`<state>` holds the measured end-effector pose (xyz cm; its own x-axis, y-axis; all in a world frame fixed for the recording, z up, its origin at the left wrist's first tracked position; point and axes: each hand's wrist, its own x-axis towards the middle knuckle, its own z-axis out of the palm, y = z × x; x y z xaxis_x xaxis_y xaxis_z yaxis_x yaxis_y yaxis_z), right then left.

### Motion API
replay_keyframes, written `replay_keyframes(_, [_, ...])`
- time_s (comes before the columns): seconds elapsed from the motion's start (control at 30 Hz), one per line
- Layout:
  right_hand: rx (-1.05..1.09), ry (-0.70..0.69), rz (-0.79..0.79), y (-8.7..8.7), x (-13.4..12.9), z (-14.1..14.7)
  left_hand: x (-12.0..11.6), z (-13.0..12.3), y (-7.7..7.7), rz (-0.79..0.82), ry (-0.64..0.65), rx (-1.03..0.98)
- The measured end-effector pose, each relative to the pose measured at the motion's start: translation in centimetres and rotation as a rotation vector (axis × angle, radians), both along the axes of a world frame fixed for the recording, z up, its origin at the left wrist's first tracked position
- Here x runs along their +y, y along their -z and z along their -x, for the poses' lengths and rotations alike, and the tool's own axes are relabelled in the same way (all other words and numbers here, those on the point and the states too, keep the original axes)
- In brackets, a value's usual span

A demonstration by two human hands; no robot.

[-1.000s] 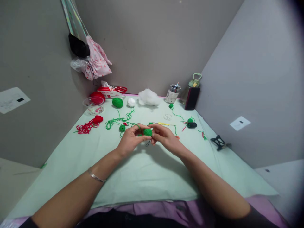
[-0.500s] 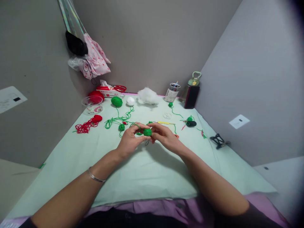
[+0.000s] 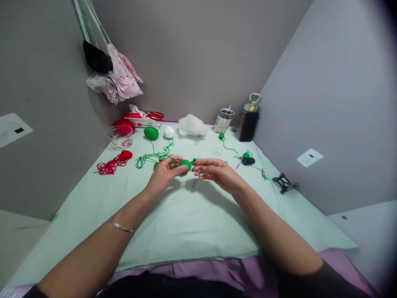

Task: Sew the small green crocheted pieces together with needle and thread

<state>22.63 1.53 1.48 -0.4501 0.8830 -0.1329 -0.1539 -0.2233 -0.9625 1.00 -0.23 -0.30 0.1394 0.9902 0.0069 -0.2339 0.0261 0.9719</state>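
My left hand (image 3: 166, 173) pinches a small round green crochet piece (image 3: 185, 165) between thumb and fingers. Just to its right is my right hand (image 3: 215, 171), fingers stretched out and apart from the piece, with nothing visible in them. Under the right fingertips shows a thin dark cord loop (image 3: 195, 182); whether it is touched I cannot tell. Green yarn (image 3: 149, 157) trails over the table left of my hands, leading back to a green yarn ball (image 3: 151, 133). A smaller green bundle (image 3: 156, 165) is partly hidden behind my left hand.
Red yarn (image 3: 111, 164) lies left, beside a clear plastic tub (image 3: 119, 138). Along the back are a tissue box (image 3: 139, 120) with red scissors (image 3: 155, 116), a white ball (image 3: 169, 132), white stuffing (image 3: 192, 125), a pen holder (image 3: 223, 121) and a phone (image 3: 249, 127). A black stand (image 3: 283, 183) sits right.
My right hand has come off the green crochet piece, and its fingers have straightened. My left hand has moved slightly left and up with the piece.
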Motion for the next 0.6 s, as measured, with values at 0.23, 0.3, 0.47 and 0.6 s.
replay_keyframes(0.23, [0.040, 0.012, 0.062, 0.2, 0.2, 0.0, -0.2, -0.1, 0.4, 0.016, 0.067, 0.003])
replay_keyframes(0.3, [-0.028, 0.054, -0.025, 0.4, 0.0, 0.2, -0.1, -0.1, 0.6, -0.007, 0.087, 0.043])
replay_keyframes(0.47, [-0.154, 0.129, -0.250, 0.7, -0.4, 0.8, -0.2, -0.2, 0.8, -0.061, 0.173, 0.181])
replay_keyframes(0.6, [-0.183, 0.123, -0.301, 0.5, -0.6, 1.2, -0.4, -0.3, 0.7, -0.036, 0.181, 0.242])
